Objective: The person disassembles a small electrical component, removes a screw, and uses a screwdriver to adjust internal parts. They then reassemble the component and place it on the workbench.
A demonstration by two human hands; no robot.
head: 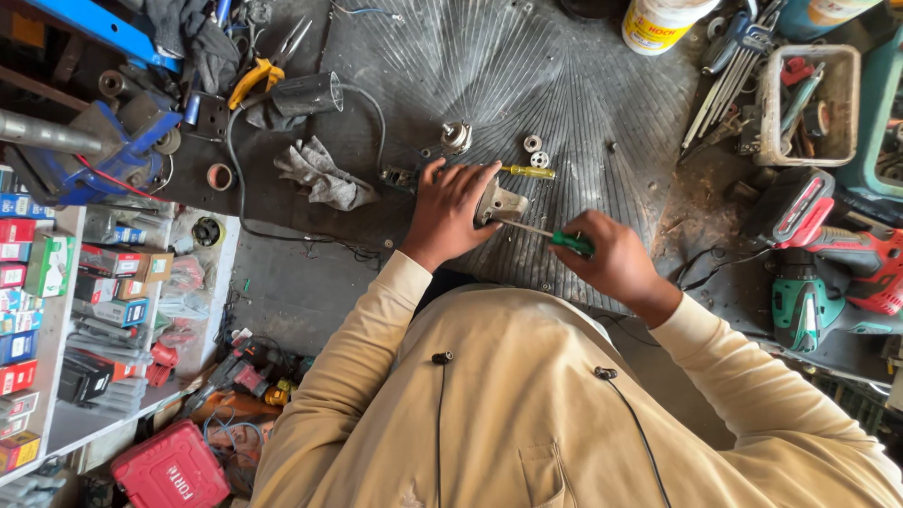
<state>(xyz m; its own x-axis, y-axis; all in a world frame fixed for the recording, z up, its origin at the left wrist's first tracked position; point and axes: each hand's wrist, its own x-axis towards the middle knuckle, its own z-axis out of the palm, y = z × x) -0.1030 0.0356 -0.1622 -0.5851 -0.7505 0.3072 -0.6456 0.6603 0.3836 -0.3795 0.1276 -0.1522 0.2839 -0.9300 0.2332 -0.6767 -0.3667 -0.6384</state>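
Observation:
My left hand [450, 213] grips a small grey metal housing [500, 202] and holds it down on the ribbed dark mat [574, 103]. My right hand [611, 259] is closed around a green-handled screwdriver [571, 243]. Its thin shaft runs left, and the tip meets the housing. A yellow-handled screwdriver [529, 172] lies just beyond the housing. Two small round metal parts [536, 151] and a small metal fitting [456, 137] rest on the mat farther out.
A grey rag [323, 175], yellow pliers [254, 80] and a blue vise [103, 141] sit at the left. Cordless tools [828, 263], a tray of tools [809, 105], wrenches and a white tub [658, 23] crowd the right. Shelves of boxes [56, 282] stand lower left.

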